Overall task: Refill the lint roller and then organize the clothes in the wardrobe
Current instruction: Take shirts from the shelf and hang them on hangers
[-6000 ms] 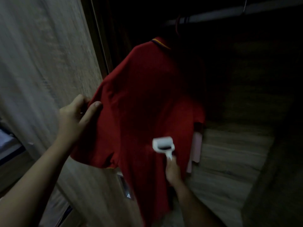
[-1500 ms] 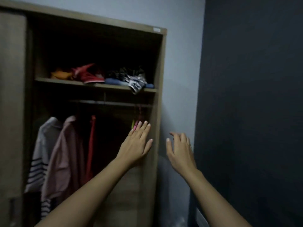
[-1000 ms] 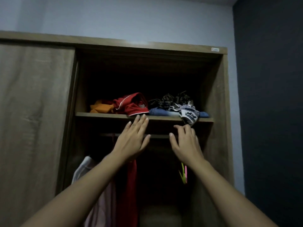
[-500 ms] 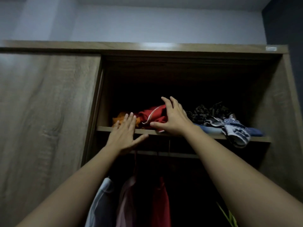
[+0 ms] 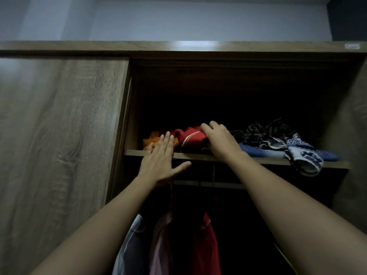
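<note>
Under the right hand (image 5: 219, 140) lies a red cloth (image 5: 189, 136), its fingers curled on it; the left hand (image 5: 162, 158) is flat and open beside it.

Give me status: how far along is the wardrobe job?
Done: neither hand holds a lint roller; shirts hang below the shelf. In hand: right hand curls over the red garment; left hand is open, flat at the shelf edge by the orange garment. Left: the patterned cloth droops over the edge and the dark pile sits unfolded.
</note>
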The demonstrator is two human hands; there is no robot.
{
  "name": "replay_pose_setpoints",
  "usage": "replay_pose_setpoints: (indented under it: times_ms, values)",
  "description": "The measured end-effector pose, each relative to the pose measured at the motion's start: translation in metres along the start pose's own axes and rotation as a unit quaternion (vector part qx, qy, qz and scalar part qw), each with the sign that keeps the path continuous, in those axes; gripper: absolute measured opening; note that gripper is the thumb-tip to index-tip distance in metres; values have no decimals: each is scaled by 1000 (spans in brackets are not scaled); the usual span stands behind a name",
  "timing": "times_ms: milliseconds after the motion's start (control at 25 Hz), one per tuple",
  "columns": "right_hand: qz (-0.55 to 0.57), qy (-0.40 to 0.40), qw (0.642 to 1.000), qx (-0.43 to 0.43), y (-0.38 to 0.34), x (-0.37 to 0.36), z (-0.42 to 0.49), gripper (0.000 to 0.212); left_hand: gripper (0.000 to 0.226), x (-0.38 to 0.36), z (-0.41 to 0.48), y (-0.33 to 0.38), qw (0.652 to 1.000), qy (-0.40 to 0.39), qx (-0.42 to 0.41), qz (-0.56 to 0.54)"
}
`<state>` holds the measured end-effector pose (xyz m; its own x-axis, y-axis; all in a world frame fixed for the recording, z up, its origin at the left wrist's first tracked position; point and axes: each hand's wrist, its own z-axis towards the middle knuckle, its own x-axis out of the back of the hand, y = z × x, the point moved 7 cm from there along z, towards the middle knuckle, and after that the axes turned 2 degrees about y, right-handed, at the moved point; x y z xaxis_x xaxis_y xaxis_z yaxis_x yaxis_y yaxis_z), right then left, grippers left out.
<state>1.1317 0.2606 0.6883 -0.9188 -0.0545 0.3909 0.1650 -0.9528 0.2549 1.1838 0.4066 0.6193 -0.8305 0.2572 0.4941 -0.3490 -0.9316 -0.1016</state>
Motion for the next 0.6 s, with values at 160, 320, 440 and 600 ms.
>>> replay_pose_setpoints:
  times_ms: [160, 320, 440, 600]
  values:
    - [5, 74, 997, -21, 12, 40, -6, 40, 118, 2, -3, -1, 999, -23, 6, -44]
    - [18, 93, 996, -5, 19, 89, -15, 35, 111, 45, -1, 19, 981, 50, 23, -184]
    - [28, 112, 993, 2, 24, 133, -27, 33, 107, 103, 11, 59, 961, 149, -17, -234]
    - [54, 108, 993, -1, 42, 192, -47, 32, 96, 166, 23, 117, 947, 173, -31, -268]
